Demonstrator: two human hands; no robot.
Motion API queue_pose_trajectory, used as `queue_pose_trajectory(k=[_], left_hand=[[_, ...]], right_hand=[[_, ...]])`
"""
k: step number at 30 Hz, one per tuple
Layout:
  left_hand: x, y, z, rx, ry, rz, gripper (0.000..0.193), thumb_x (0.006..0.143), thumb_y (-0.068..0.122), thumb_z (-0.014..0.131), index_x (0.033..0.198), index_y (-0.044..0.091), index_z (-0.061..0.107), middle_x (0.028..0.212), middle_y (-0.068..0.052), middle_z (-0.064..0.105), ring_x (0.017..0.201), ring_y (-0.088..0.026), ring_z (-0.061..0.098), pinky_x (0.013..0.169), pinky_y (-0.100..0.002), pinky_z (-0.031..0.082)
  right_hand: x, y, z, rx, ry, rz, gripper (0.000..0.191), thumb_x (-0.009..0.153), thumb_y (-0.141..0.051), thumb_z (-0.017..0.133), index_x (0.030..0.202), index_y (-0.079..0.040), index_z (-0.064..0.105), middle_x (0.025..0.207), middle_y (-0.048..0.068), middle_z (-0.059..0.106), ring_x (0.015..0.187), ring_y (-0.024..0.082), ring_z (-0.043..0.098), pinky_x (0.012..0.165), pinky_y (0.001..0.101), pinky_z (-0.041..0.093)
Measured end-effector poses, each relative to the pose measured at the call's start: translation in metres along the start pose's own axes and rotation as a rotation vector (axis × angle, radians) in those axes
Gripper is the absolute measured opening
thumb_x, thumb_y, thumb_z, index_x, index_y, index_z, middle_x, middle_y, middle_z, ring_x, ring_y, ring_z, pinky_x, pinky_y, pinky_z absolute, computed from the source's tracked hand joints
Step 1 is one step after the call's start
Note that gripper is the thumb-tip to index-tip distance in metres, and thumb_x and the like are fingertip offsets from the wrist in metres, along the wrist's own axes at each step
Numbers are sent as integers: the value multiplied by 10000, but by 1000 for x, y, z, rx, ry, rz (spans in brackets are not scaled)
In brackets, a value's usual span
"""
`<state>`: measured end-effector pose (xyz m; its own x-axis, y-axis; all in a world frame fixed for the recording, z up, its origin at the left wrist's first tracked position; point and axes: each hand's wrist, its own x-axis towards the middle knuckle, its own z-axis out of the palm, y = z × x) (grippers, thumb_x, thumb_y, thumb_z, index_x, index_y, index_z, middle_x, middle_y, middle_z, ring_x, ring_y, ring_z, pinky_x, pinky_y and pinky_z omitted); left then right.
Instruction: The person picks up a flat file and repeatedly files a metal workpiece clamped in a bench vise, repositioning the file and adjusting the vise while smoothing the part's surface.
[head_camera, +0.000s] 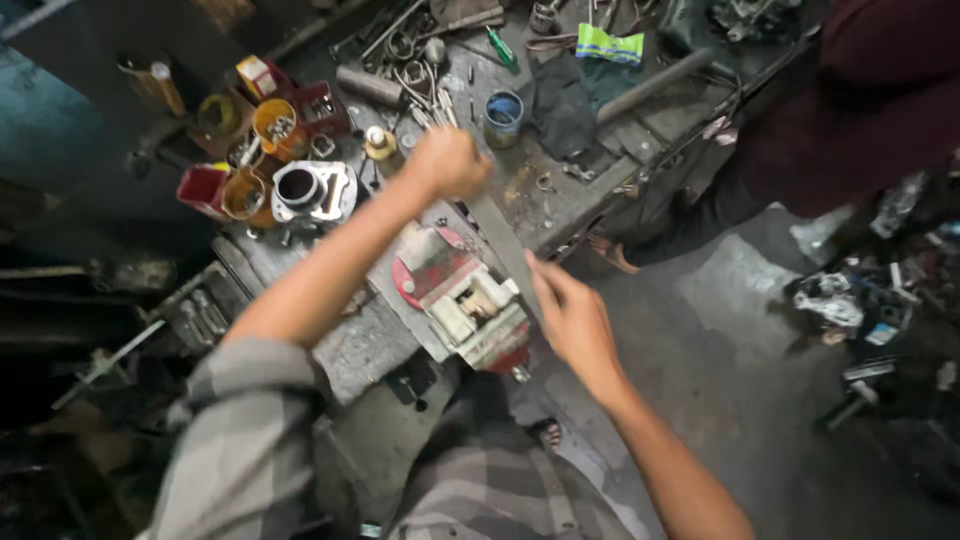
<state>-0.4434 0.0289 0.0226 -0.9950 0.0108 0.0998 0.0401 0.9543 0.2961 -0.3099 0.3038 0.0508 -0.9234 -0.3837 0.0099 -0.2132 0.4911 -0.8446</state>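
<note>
From the head camera, a long flat grey metal file (503, 240) runs slantwise across the top of a red bench vise (462, 300), its blade dull, broad and straight-edged. The vise is bolted at the near edge of a cluttered grey workbench (560, 200), and something pale and blocky sits clamped between its jaws, though what it is cannot be made out. The left hand (447, 162) is closed in a fist around the far end of the file, up over the bench, so that end is wholly hidden inside the grip. The right hand (572, 315) lies at the near end, fingers stretched out flat and pressed together on the blade's tip, just beside the vise; whether the thumb curls beneath is not visible. The file thus spans between the two hands, with the vise under its middle. Beyond the fist stand a blue tin (503, 115), yellow and red cups (275, 125) holding small parts, and a metal cylinder part (312, 190). Another person in dark red clothing (850, 110) is at the upper right, cut off by the frame. The motion blurs the left fist slightly.
</note>
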Motion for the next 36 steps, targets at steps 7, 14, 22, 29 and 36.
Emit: queue_pose_trajectory(k=[7,14,22,29,36], left_hand=[[-58,54,14,-82,-5,9,458,828,408,672,722,-31,748,723,-306,687,733,-477,710,754,-517,592],[-10,-9,-15,-2,-47,-110,397,848,360,621,750,0,757,771,-300,700,729,-438,725,744,-509,598],[-70,55,29,-158,-8,30,431,858,349,641,656,-24,721,648,-282,656,625,-448,694,702,-499,602],[5,-7,-14,-17,63,129,361,834,335,640,693,23,755,693,-258,681,676,-429,702,723,-495,596],[-55,57,25,-134,56,39,366,801,345,658,695,18,783,667,-292,676,655,-442,705,746,-495,607]], right_hand=[[-67,16,-36,168,-32,16,322,1005,-189,604,1301,-97,692,1212,96,781,1068,113,673,919,285,509],[7,15,11,28,54,-70,304,1010,-198,637,1288,-102,712,1197,152,751,1109,182,725,899,284,547],[-86,5,-33,5,40,98,337,959,-140,620,1282,-107,707,1232,128,753,1157,170,715,923,293,537],[-1,-14,5,-37,43,84,310,1050,-171,624,1354,-149,683,1131,265,699,1103,314,677,830,351,562],[-86,-17,-27,-97,92,19,361,986,-178,607,1339,-187,679,1141,211,721,1049,295,758,800,340,573]])
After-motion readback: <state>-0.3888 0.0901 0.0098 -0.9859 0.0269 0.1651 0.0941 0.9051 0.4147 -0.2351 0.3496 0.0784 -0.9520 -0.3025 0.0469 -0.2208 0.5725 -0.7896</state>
